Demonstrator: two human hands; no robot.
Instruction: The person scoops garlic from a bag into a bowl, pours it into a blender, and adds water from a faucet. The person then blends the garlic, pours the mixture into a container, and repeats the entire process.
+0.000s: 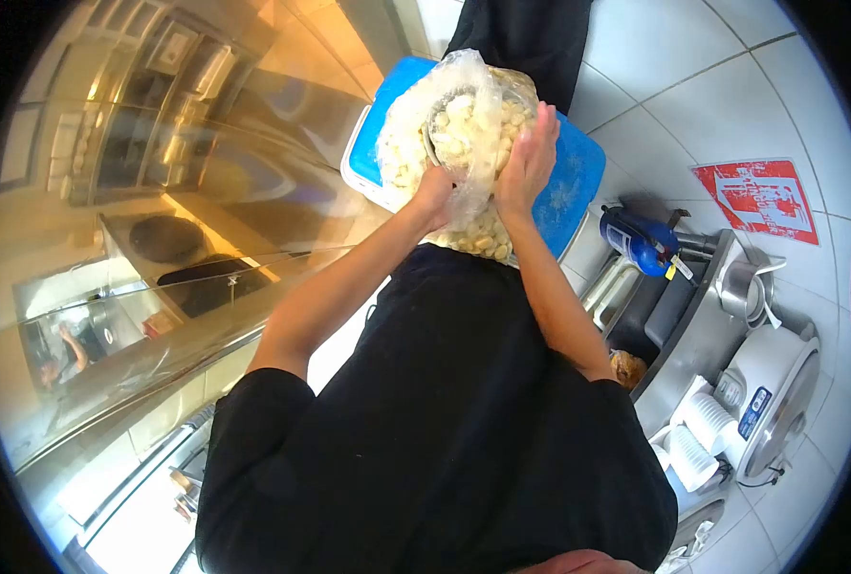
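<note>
Gripping a clear plastic bag (464,124) of pale dough pieces over the blue bin (564,187), the left hand (432,191) pinches the film while the right hand (529,158) presses flat, fingers together. Most pieces remain inside the bag; emptying appears barely begun.

The left hand's (433,194) fingers are buried in the folds of the clear plastic bag (464,143), so its grip cannot be read. The blue container (564,187) beneath is mostly covered by the bag. Print on the red wall sign (760,198) is too blurred to read.
</note>
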